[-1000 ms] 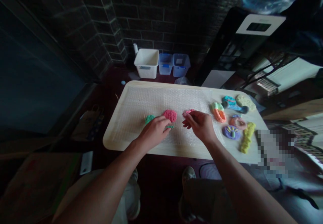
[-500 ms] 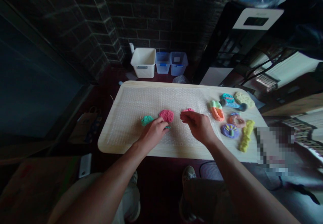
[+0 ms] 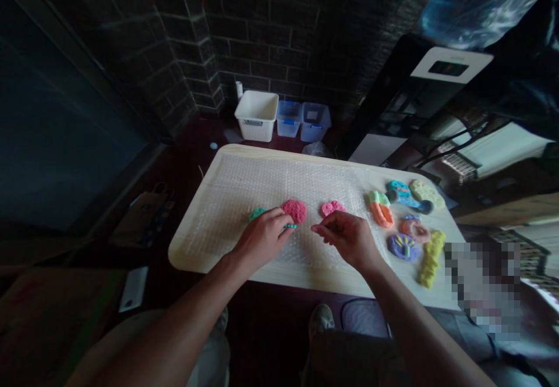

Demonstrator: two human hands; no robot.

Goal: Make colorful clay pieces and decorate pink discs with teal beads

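Note:
My left hand (image 3: 267, 233) is closed, a thin green strip of modelling clay (image 3: 290, 226) pinched between thumb and fingers. Just beyond its fingertips is a round pink clay lump (image 3: 294, 210) with a rough surface. A green clay lump (image 3: 256, 213) shows partly behind the knuckles. To the right, my right hand (image 3: 349, 237) hovers over the bubble wrap (image 3: 262, 180) with thumb and fingers pinched together; whatever they may hold is too small to make out. Several small pink clay pieces (image 3: 332, 207) lie clustered just past that hand.
At the table's right are an orange and green clay piece (image 3: 381, 209), a blue dumbbell-like piece (image 3: 408, 201), a purple disc (image 3: 402, 247) and a yellow strip (image 3: 432, 258). A white bin (image 3: 257, 113) and two clear boxes (image 3: 289, 118) stand behind the table (image 3: 192, 247).
My right hand has drawn back from the pink pieces, uncovering them, with its fingers now pinched. My left hand still grips the green strip. The whole view has shifted slightly.

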